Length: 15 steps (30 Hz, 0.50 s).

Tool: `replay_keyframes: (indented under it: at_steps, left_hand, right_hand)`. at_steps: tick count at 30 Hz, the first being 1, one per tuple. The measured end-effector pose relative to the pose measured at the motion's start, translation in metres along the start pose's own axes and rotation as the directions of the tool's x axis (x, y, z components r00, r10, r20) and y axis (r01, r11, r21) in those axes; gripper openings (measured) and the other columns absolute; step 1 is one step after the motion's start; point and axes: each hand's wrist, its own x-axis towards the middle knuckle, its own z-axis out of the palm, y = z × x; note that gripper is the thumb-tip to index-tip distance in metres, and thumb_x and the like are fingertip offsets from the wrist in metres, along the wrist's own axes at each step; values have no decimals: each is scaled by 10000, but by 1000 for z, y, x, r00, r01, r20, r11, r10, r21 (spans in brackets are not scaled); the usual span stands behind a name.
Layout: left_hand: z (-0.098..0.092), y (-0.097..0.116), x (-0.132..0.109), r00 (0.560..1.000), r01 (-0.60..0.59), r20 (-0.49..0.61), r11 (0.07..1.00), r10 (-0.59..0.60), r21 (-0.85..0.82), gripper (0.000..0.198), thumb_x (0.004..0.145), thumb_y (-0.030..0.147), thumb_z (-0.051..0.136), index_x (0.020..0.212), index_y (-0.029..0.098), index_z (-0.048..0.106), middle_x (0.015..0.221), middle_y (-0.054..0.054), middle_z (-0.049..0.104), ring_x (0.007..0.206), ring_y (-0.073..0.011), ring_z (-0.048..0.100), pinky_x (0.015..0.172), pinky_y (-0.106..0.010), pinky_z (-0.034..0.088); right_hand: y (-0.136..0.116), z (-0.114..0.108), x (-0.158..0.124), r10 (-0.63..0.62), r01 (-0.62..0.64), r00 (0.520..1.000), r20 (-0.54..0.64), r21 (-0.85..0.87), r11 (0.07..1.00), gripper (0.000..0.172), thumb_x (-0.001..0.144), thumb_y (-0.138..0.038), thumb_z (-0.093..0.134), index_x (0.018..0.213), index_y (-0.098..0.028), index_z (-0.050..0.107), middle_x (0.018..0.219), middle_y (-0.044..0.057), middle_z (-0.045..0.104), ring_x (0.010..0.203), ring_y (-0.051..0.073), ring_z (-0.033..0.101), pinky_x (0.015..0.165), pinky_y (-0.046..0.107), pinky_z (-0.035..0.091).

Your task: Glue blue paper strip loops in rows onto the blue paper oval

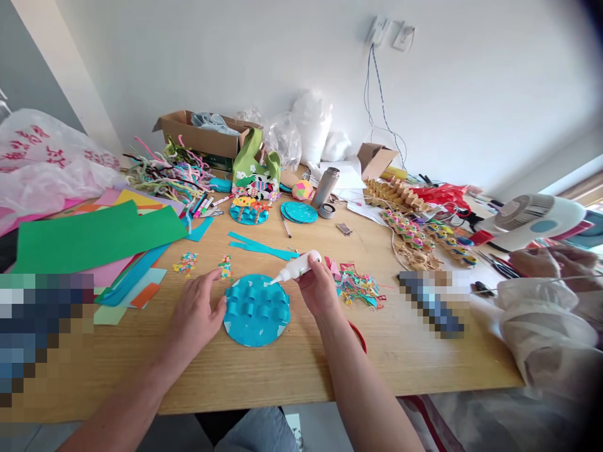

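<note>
A round blue disc lies on the table in front of me, with rows of curled blue paper strips standing on its upper half. My right hand is wrapped round a white glue bottle, tilted so its nozzle points down at the disc's top right edge. Whether glue is coming out is too small to tell. At the disc's left edge is my left hand, thumb and fingers apart, the thumb at the rim. Just above lie flat blue strips and a small dotted paper cutout.
Paper scraps lie right of the glue bottle, near a red-handled item. Green sheets cover the left. Behind stand a finished disc, plain blue discs and a flask. Another person's hands work at right, by a fan.
</note>
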Motion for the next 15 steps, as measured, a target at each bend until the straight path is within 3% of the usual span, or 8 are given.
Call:
replay_keyframes:
  at_steps: [2, 6, 10, 15]
  left_hand:
    - [-7, 14, -9, 987, -160, -8, 985, 161, 57, 287, 908, 264, 531, 1175, 164, 568, 1091, -113, 670, 1029, -274, 600, 871, -438, 509]
    - [-14, 45, -42, 900, -430, 74, 903, 430, -14, 135, 947, 172, 512, 981, 194, 641, 947, -42, 690, 917, -198, 604, 846, -346, 495]
    - [-4, 62, -73, 850, -520, 100, 854, 517, 3, 222, 969, 177, 466, 1050, 174, 673, 1056, -37, 723, 1031, -203, 607, 929, -342, 467]
    - [8, 61, -85, 828, -554, 172, 824, 533, 117, 296, 966, 211, 450, 1173, 148, 653, 1238, -54, 684, 1165, -234, 573, 983, -375, 428]
  right_hand:
    - [-3, 3, -3, -56, 56, 998, -8, -61, 997, 362, 685, -484, 790, 785, -191, 603, 673, -32, 571, 598, 114, 553, 473, 205, 432]
    - [-7, 5, -21, -149, 145, 989, -8, -188, 971, 368, 786, -547, 688, 800, -204, 556, 669, -37, 536, 576, 110, 523, 469, 214, 429]
    - [1, -1, -53, -278, 251, 961, -13, -386, 888, 321, 835, -511, 649, 831, -217, 520, 674, -47, 508, 560, 107, 504, 476, 219, 434]
    - [19, -14, -87, -509, 360, 859, -42, -658, 662, 249, 859, -429, 633, 873, -225, 492, 695, -49, 501, 570, 108, 489, 500, 221, 434]
